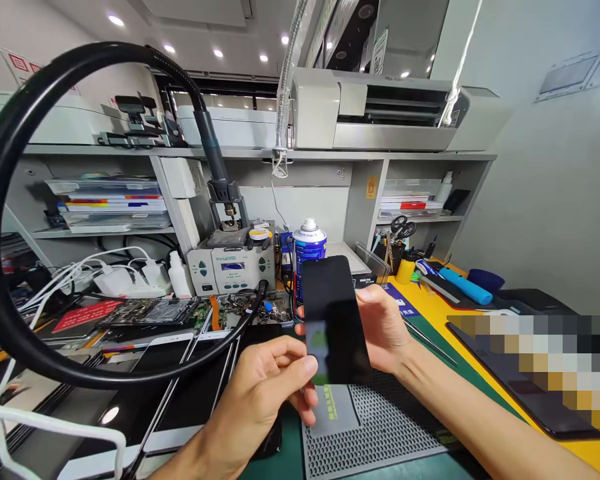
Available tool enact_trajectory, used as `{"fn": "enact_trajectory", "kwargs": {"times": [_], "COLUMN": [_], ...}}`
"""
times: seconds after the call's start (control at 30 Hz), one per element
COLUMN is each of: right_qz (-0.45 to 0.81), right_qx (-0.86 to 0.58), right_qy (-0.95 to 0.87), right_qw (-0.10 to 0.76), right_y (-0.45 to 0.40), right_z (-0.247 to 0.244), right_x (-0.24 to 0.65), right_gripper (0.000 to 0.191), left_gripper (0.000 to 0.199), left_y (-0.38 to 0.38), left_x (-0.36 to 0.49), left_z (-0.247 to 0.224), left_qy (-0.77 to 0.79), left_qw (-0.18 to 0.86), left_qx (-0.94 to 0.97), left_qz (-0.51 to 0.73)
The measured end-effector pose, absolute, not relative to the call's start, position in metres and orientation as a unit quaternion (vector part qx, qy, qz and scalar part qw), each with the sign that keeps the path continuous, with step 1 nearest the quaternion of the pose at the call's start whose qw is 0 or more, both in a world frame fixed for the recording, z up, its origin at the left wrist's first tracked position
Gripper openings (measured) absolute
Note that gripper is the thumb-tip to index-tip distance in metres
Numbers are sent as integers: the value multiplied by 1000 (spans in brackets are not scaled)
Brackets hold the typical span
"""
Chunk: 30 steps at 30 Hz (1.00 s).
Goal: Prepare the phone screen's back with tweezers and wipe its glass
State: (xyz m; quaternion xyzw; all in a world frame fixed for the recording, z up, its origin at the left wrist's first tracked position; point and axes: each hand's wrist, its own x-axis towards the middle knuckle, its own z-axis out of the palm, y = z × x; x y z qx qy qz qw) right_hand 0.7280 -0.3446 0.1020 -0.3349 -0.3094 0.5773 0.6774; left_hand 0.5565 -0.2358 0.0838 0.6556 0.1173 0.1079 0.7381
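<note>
A smartphone [333, 313] with a dark, reflective screen is held up in front of me, tilted a little. My left hand [275, 377] grips its lower left edge, with the thumb over the front and fingers behind. On the other side, my right hand [383, 327] holds the right edge, its thumb along the side and its fingers partly hidden behind the phone. Below the phone lies a grey perforated mat [375, 433] on a green work surface. A blue spray can [310, 240] stands just behind the phone.
A thick black hose [105, 383] loops across the left from the rework station [233, 267]. Several phones and screens [180, 387] lie at left. Tweezers [433, 343] and a dark panel [510, 380] lie at right. Scissors [403, 230] stand behind, and a large machine [390, 110] sits on the shelf.
</note>
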Motion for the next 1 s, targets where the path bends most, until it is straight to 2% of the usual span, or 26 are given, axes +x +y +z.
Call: {"fn": "enact_trajectory", "kwargs": {"times": [0.2, 0.47, 0.6, 0.73, 0.87, 1.0], "right_qz": [468, 409, 406, 431, 465, 472], "right_qx": [-408, -465, -470, -468, -472, -493], "right_qy": [-338, -340, -368, -400, -419, -426], "right_qw": [707, 708, 692, 660, 621, 594], "right_y": [-347, -345, -348, -348, -345, -345], "right_z": [103, 99, 100, 94, 87, 84], "right_x": [730, 730, 730, 723, 710, 704], "right_gripper": [23, 20, 21, 27, 32, 34], "left_gripper": [30, 26, 27, 53, 70, 76], "left_y": [-231, -229, -226, -226, -230, -234], "left_x": [553, 551, 552, 555, 555, 555], "left_z": [87, 82, 87, 99, 106, 106], "left_qy": [144, 145, 122, 111, 134, 136], "left_qw": [664, 623, 703, 839, 865, 863], "left_qx": [700, 725, 651, 492, 460, 466], "left_qz": [220, 254, 259, 206, 148, 139]}}
